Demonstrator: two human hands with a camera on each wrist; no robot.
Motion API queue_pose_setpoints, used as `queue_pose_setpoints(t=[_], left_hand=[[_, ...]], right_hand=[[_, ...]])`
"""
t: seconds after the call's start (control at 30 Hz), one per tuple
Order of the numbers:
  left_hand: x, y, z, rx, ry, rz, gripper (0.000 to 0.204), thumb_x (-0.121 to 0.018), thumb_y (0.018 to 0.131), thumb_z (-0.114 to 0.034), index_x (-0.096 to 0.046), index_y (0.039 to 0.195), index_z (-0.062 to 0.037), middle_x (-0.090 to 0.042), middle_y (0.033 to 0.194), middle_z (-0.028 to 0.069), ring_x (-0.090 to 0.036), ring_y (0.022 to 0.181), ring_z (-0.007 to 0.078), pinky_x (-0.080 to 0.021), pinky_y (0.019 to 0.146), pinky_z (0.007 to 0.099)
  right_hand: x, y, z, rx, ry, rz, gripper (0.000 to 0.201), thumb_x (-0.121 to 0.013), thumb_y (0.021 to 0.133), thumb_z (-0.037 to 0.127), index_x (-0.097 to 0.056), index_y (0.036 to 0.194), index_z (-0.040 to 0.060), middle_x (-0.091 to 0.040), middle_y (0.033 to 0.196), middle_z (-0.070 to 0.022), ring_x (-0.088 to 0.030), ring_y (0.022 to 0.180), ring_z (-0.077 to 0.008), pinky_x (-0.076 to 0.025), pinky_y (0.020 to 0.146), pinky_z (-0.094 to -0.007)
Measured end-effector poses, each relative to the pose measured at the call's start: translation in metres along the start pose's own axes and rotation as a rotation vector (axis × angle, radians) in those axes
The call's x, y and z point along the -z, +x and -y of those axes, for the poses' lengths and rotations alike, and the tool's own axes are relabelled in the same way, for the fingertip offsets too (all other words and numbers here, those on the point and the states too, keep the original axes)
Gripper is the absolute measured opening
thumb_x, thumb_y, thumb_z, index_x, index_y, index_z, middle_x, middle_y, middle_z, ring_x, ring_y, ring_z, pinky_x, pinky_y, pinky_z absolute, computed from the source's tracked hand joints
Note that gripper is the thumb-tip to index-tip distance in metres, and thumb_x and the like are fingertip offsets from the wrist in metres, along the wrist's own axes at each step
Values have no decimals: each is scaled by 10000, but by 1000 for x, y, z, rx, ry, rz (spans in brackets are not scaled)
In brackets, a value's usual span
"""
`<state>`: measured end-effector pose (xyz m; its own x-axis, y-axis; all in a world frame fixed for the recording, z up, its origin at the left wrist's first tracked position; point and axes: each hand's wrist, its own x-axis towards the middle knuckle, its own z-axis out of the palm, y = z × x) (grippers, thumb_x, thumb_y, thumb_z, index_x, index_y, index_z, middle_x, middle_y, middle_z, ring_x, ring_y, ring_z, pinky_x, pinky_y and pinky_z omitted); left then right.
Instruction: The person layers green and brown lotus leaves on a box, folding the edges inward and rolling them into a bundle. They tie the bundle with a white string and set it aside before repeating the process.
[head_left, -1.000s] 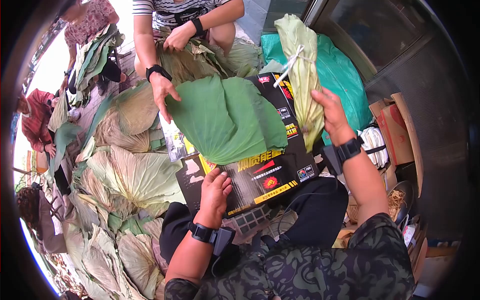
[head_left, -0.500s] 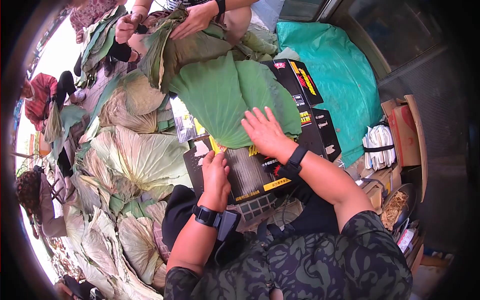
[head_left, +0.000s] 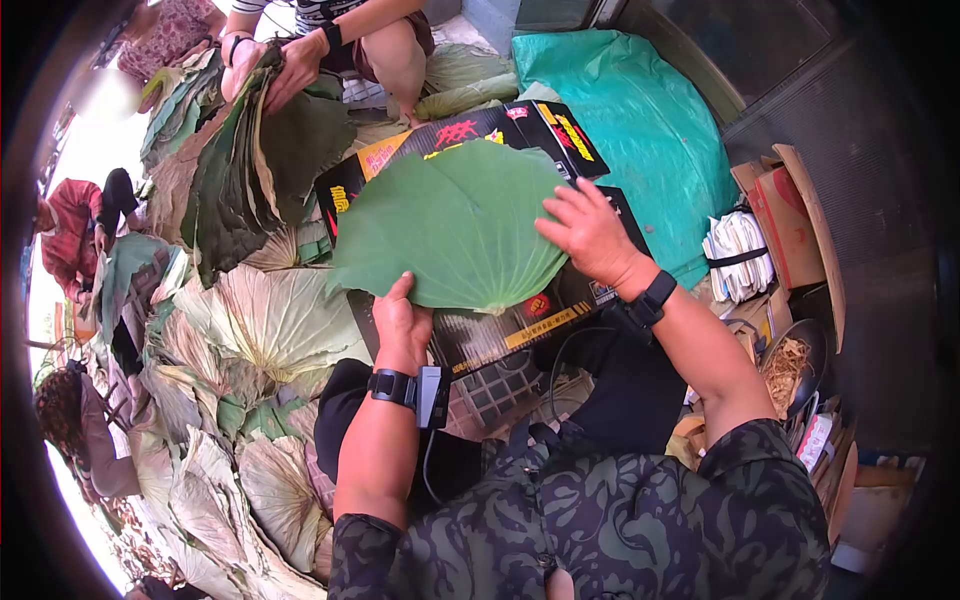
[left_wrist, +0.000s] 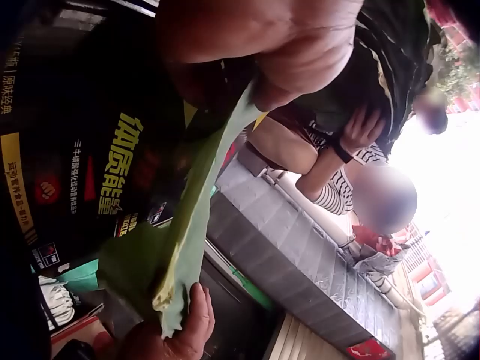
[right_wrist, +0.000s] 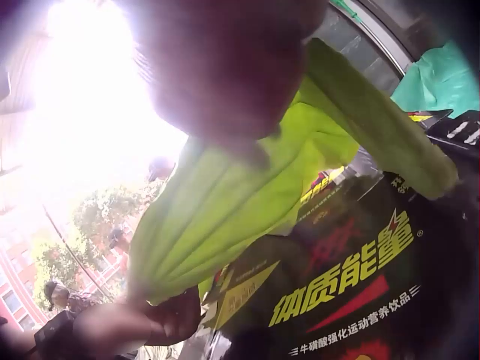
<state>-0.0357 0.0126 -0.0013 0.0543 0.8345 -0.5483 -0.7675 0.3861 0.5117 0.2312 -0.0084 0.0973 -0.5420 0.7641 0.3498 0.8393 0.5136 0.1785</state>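
Observation:
A broad green lotus leaf (head_left: 460,225) is held up between both hands over a flattened black printed cardboard box (head_left: 530,340). At the leaf's near left edge my left hand (head_left: 402,325) pinches it, thumb on top. My right hand (head_left: 595,235) grips the right edge with curled fingers. Seen from the left wrist, the leaf (left_wrist: 214,187) hangs nearly edge-on between the two hands, its pale ribs showing. The right wrist view shows the leaf (right_wrist: 217,210) bowed above the box's yellow lettering; the right hand (right_wrist: 225,67) is blurred at the top.
Across from me a person in a striped top holds a stack of dried leaves (head_left: 240,170). Large dry leaves (head_left: 270,320) cover the ground at left. A green tarp (head_left: 640,140), bound papers (head_left: 738,255) and a red-brown carton (head_left: 795,255) are at right.
The right hand released a tied, folded leaf bundle, laid its palm on the green leaves, then took one's edge. The leaf is now lifted by both hands. The person opposite moved a leaf stack leftward.

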Motion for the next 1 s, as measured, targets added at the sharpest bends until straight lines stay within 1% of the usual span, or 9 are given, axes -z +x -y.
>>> queue_pose_setpoints(t=[0.07, 0.17, 0.2, 0.23, 0.3, 0.47, 0.63, 0.73, 1.0], left_hand=[[-11, -18, -6, -56, -2, 130, 355, -513, 847, -34, -434, 1193, -47, -523, 1137, 108, -539, 1015, 289, -449, 880, 471], [-8, -27, 1, -49, 78, 33, 300, -521, 864, -73, -452, 1155, -47, -527, 1114, 101, -546, 994, 277, -452, 875, 463], [-1, -24, 7, -6, 161, -54, 278, -511, 885, -120, -438, 1143, -44, -531, 1085, 101, -552, 972, 286, -444, 869, 457], [5, -22, 12, -6, 163, -49, 278, -511, 885, -120, -438, 1143, -44, -531, 1085, 101, -552, 972, 286, -444, 869, 457], [14, -24, 20, 216, 303, -214, 284, -491, 900, -144, -409, 1153, -41, -507, 1101, 115, -539, 982, 306, -433, 860, 453], [25, -36, 22, 218, 331, -216, 286, -453, 920, -165, -395, 1170, -38, -452, 1175, 113, -499, 1046, 318, -418, 886, 448], [42, -31, 18, 172, 333, -194, 294, -380, 949, -193, -401, 1197, -38, -448, 1217, 124, -488, 1079, 313, -404, 933, 432], [53, -29, 15, 211, 405, -179, 363, -384, 944, -229, -357, 1236, -16, -416, 1268, 166, -466, 1117, 325, -419, 914, 415], [67, -48, 21, 182, 576, -189, 364, -466, 894, -182, -405, 1204, -1, -495, 1191, 158, -535, 1009, 301, -464, 838, 389]], right_hand=[[23, -1, 0, -104, -106, -162, 237, -521, 727, 102, -614, 943, 126, -580, 1012, -76, -507, 1042, -265, -332, 958, -470], [20, -29, 11, -236, -158, -138, 279, -517, 730, 96, -621, 984, 143, -576, 1051, -77, -490, 1068, -272, -308, 972, -488], [5, -45, 11, -235, -154, 20, 307, -513, 752, 93, -611, 1035, 157, -569, 1088, -89, -464, 1117, -292, -264, 1001, -508], [-10, -59, 15, -239, -157, 17, 307, -513, 752, 93, -611, 1035, 157, -569, 1088, -89, -464, 1117, -292, -264, 1001, -508], [-22, -77, 27, -315, -92, 351, 315, -505, 777, 88, -596, 1072, 154, -564, 1103, -104, -436, 1159, -313, -228, 1025, -512], [11, -81, 44, -350, 94, 656, 352, -554, 758, 123, -564, 1110, 125, -563, 1079, -106, -425, 1172, -320, -225, 1029, -511], [75, -101, 53, -425, 200, 270, 340, -625, 715, 162, -577, 1049, 123, -563, 1075, -95, -452, 1129, -307, -234, 1022, -511], [113, -130, 50, -602, 97, -8, 318, -614, 730, 177, -578, 1039, 111, -573, 1070, -78, -476, 1093, -282, -237, 1015, -503], [164, -222, 37, -921, -37, -137, 225, -563, 790, 209, -621, 959, 73, -617, 950, -92, -557, 937, -270, -279, 987, -445]])
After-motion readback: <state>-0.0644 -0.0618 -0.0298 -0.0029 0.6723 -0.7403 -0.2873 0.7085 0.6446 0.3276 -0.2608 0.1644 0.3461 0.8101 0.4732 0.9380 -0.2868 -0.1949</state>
